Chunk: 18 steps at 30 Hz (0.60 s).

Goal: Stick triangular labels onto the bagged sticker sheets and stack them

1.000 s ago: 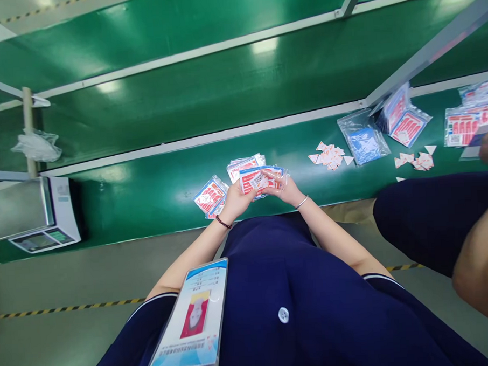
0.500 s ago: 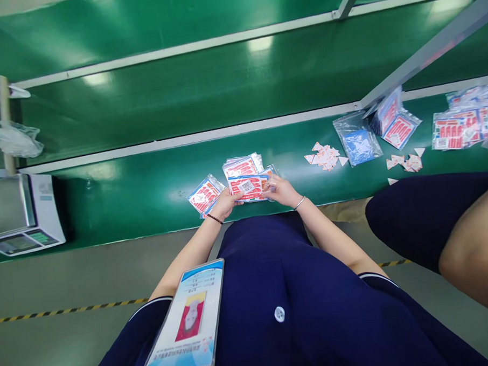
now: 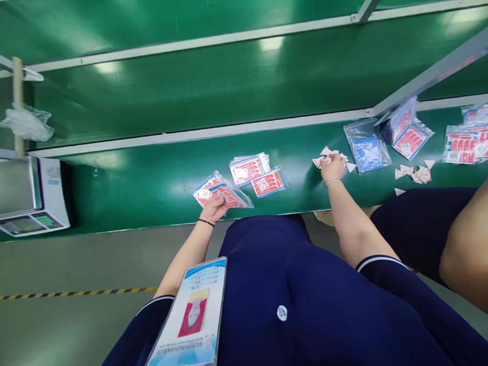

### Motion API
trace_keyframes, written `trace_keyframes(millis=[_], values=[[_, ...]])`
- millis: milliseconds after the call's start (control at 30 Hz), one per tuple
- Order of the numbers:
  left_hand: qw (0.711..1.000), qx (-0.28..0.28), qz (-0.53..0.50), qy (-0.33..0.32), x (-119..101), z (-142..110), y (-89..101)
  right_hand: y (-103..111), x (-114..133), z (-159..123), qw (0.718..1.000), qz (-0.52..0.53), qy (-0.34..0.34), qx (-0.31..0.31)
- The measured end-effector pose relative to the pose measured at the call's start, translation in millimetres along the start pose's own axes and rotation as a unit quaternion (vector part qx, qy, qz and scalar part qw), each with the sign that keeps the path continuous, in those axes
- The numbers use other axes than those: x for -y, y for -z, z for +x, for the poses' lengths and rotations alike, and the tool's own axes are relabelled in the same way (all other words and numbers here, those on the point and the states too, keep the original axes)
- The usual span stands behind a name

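Observation:
My left hand is closed on the near end of a clear plastic packet with a red-and-blue printed card inside. Under it lies another printed packet, partly covered. To the right, a small stack of packets rests on the green bench, with a single packet against its lower right side. My right hand reaches down onto a pile of small white-and-orange triangular slips. Its fingers are bent over the slips; whatever is between the fingertips is hidden.
A scale stands at the left end of the bench. Beyond the slips are a plastic bag with blue contents, standing packets, more slips and heaped packets. Another person's leg is at right.
My right hand has left the packet and moved right to the triangular slips. My left hand has brought its packet left, over the lower packet. The view has shifted slightly.

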State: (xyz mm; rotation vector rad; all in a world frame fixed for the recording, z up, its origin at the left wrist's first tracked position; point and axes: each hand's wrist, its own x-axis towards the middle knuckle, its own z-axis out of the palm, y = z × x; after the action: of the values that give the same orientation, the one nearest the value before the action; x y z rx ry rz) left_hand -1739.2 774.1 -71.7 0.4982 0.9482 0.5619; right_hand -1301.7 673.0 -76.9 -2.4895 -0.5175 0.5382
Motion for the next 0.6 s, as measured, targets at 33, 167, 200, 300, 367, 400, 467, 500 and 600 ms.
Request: trace_keyframes(millis=[33,167,200,300,367,400,467,500,600], values=[[1.000,-0.026,0.006,-0.004,0.8,0.8,6.4,-6.7,1.1,-5.2,1.000,-0.014,0.018,0.018],[0.988,-0.146,0.043,-0.011,1.5,2.9,39.7,-47.9,8.1,-38.2,0.986,-0.021,0.065,0.153],[0.983,-0.174,0.054,-0.014,1.5,3.5,47.1,-57.3,9.3,-45.8,0.982,-0.022,0.068,0.177],[0.959,-0.264,0.102,-0.031,1.2,5.3,59.1,-74.5,11.0,-59.4,0.974,-0.025,0.070,0.214],[0.929,-0.334,0.147,-0.055,-0.3,5.1,57.8,-76.9,11.1,-61.3,0.971,-0.022,0.070,0.228],[0.911,-0.367,0.172,-0.072,-1.8,4.4,54.6,-76.3,11.0,-61.2,0.970,-0.019,0.069,0.233],[0.877,-0.417,0.213,-0.111,-6.1,2.4,43.6,-73.1,10.6,-60.9,0.967,-0.012,0.064,0.245],[0.865,-0.424,0.233,-0.131,-8.4,1.7,35.5,-71.0,10.2,-61.4,0.966,-0.006,0.060,0.253],[0.876,-0.320,0.324,-0.162,-10.6,3.9,-1.2,-64.5,10.0,-68.4,0.958,0.025,0.052,0.282]])
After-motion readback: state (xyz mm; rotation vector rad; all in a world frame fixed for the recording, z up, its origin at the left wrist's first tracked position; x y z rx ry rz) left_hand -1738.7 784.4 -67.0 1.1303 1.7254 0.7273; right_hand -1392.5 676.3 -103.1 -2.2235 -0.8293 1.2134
